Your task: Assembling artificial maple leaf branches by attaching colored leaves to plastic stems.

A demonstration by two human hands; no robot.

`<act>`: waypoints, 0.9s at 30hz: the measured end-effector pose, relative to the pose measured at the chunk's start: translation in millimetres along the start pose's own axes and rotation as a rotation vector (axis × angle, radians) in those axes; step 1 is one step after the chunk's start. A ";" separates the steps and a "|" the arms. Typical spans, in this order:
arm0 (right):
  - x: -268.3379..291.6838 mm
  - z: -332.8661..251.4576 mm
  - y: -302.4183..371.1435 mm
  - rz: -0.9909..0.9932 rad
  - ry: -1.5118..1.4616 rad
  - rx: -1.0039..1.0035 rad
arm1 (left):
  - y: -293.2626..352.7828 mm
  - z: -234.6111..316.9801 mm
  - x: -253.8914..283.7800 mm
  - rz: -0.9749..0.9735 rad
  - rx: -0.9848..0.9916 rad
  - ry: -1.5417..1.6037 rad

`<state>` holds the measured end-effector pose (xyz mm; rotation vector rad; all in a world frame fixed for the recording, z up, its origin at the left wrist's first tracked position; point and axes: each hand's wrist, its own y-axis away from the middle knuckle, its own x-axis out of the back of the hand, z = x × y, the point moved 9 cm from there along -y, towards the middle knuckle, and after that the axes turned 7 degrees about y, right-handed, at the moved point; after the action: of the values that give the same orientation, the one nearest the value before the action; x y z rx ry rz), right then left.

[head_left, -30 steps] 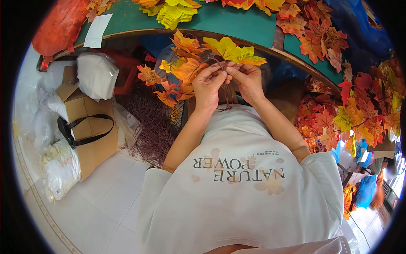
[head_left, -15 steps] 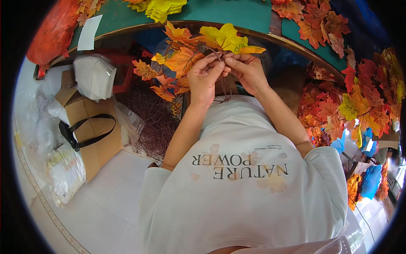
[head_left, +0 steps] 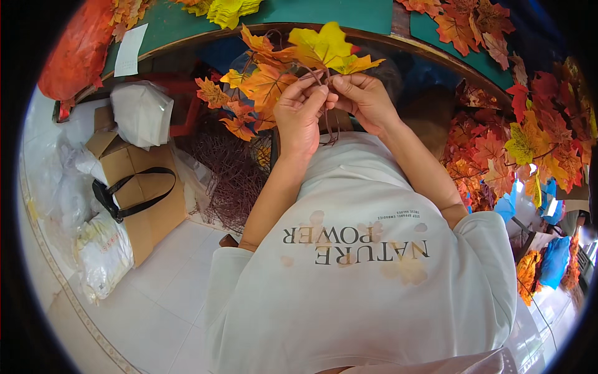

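My left hand (head_left: 300, 115) is closed in a pinch round the brown stem (head_left: 330, 124) of an artificial maple leaf branch. Orange leaves (head_left: 266, 84) fan out to the left of that hand, and a yellow leaf (head_left: 325, 47) stands above the fingers. Beside it, my right hand (head_left: 364, 100) pinches the same branch just below the yellow leaf, thumb against fingertips. Thin stem ends hang down between the two hands, in front of my shirt. The exact spot gripped is partly hidden by the fingers.
Ahead runs the curved edge of a green table (head_left: 299, 17) with stacked yellow leaves (head_left: 232, 11). Brown stems (head_left: 227, 168) are heaped at left, near a cardboard box (head_left: 146, 193) with a black strap. Red and orange foliage (head_left: 492, 149) hangs at right; a red bag (head_left: 75, 53) sits far left.
My right hand's fingers have shifted slightly on the stem, and the yellow leaf has tilted a little more upright. Both hands still hold the branch.
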<state>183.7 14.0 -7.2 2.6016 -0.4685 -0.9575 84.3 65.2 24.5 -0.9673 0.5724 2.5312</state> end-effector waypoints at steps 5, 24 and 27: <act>-1.1 3.8 1.9 -0.016 -0.100 0.005 | 0.7 1.3 0.9 0.012 -0.004 -0.002; -6.1 9.9 2.3 -0.008 -0.233 -0.004 | 3.9 -1.3 -6.3 0.002 -0.021 -0.099; -4.4 9.8 2.0 0.007 -0.217 0.007 | 3.5 -2.4 -7.1 0.005 -0.012 -0.108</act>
<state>173.6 12.1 -11.1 2.5108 -0.5349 -1.2450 88.9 59.7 28.7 -0.8284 0.5291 2.5750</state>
